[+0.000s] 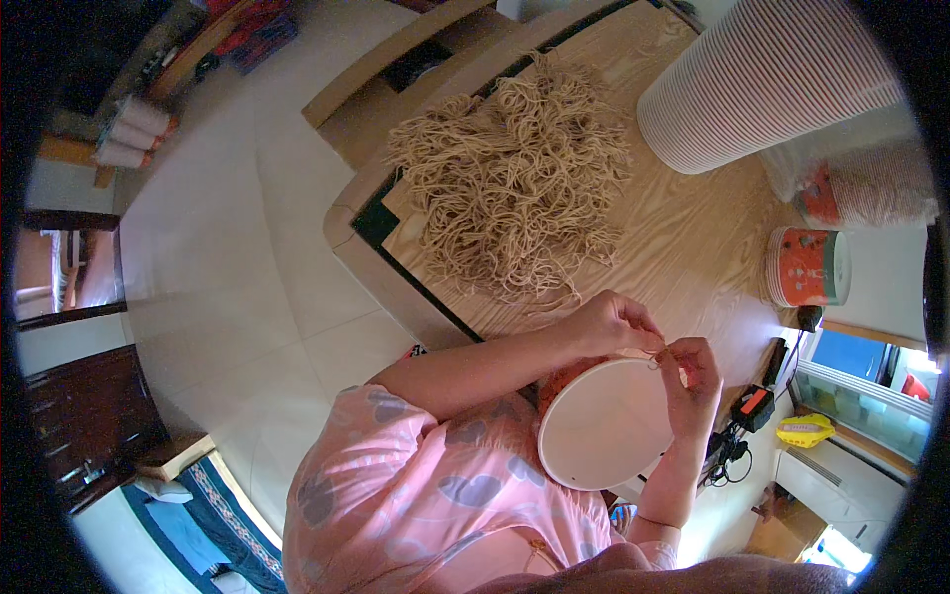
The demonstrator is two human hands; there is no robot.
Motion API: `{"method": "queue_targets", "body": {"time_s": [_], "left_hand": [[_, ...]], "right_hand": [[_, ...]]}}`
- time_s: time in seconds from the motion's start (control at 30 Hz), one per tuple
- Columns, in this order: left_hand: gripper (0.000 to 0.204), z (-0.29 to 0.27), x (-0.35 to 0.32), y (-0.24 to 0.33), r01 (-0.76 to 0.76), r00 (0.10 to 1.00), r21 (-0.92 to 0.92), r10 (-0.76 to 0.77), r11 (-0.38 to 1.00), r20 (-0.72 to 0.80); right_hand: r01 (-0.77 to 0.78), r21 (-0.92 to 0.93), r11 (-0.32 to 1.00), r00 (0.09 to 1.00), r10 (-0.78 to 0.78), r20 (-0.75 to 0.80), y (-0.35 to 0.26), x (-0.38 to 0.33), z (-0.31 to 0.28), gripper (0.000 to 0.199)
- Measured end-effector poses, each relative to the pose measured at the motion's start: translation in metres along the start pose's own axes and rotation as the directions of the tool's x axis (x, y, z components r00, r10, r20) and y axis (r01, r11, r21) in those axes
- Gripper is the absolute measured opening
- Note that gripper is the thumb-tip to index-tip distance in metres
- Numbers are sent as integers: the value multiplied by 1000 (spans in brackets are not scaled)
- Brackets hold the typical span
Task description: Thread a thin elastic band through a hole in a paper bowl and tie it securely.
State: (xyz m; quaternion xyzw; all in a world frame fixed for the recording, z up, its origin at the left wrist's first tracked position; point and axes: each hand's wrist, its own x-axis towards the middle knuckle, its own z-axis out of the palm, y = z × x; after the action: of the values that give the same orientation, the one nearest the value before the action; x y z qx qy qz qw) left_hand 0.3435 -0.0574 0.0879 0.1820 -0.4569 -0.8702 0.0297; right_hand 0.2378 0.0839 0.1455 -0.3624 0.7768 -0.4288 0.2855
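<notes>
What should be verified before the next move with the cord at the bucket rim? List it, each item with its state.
1. Left hand at the rim of the white paper bucket: ok.
2. Right hand pinching at the same rim spot: ok.
3. Cord piece between the fingertips: cannot tell, too small.
4. Hole in the rim lined up: cannot tell, the fingers hide it.
5. Pile of tan cord pieces on the wooden table just beyond the hands: ok.
6. Stack of nested buckets lying on the table, apart from the hands: ok.

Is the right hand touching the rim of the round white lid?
Touching. The head view shows the right hand with its fingers on the edge of the round white lid.
</notes>
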Motion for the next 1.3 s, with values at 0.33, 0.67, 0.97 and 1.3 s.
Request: {"method": "queue_targets", "body": {"time_s": [0.33,0.67,0.97,1.3], "left_hand": [[19,3,4,-6,-35,999,24,35,999,8],[18,5,3,-6,-41,998,-15,42,999,36],[20,8,4,-10,-42,998,-12,41,999,-47],[17,7,-1,-2,-48,999,113,50,992,-12]], "right_hand": [[-22,-6,1000,998,21,-56,-3,-4,4,5],[-18,-38,999,996,15,-86,-3,-8,3,6],[-50,15,999,995,51,-82,1,-11,3,4],[-3,20,1000,996,5,-90,2,-11,3,6]]}}
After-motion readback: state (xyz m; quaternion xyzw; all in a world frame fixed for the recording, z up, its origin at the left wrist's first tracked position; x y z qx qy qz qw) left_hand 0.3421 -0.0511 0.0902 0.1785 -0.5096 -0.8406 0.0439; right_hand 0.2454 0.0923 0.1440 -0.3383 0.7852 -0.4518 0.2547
